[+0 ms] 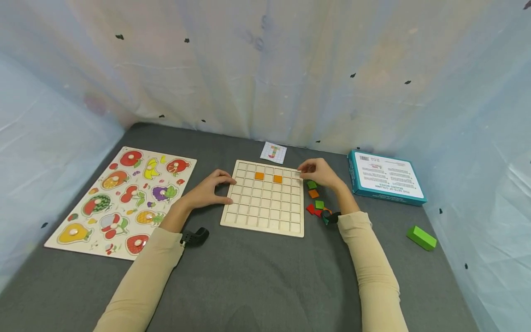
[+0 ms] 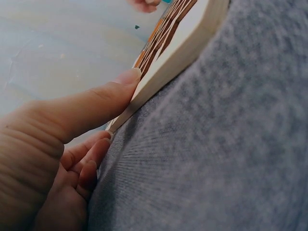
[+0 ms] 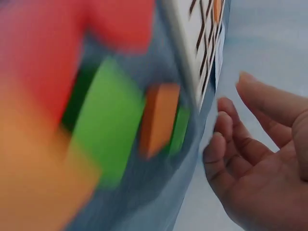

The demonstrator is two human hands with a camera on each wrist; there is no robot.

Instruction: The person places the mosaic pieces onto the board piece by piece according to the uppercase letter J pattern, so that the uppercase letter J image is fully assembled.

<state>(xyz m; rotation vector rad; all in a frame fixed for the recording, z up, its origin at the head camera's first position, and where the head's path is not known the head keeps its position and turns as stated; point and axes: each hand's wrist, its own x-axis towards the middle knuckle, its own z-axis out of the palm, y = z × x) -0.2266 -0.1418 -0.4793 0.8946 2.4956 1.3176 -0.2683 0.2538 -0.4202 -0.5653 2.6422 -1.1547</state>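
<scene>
The grid board (image 1: 265,203) lies on the table (image 1: 257,272), two orange tiles (image 1: 259,175) seated, loose tiles (image 1: 319,204) beside it unplaced, the left hand (image 1: 207,190) touching its rim with spread fingers, the right hand (image 1: 321,171) empty, fingers parted.

The grid board (image 1: 265,214) in the centre looks like pale, unvarnished wood, matt and smooth, its edge bare too. Beneath it I see grey tablecloth (image 1: 232,267), matt and finely ribbed. My beige sleeves (image 1: 141,276), lower left and lower right, are soft matt cloth, with black plastic-looking wristbands (image 1: 196,236) at the cuffs. The coloured pieces (image 1: 319,204) right of centre look painted, smooth and flat-sided. The fruit board (image 1: 109,190) at left has a smooth printed face; the card (image 1: 274,153) at top centre looks like paper. The teal box (image 1: 390,197) at right seems smooth cardboard, while the curtain (image 1: 249,83) across the top is creased, thin sheeting with a faint sheen.
</scene>
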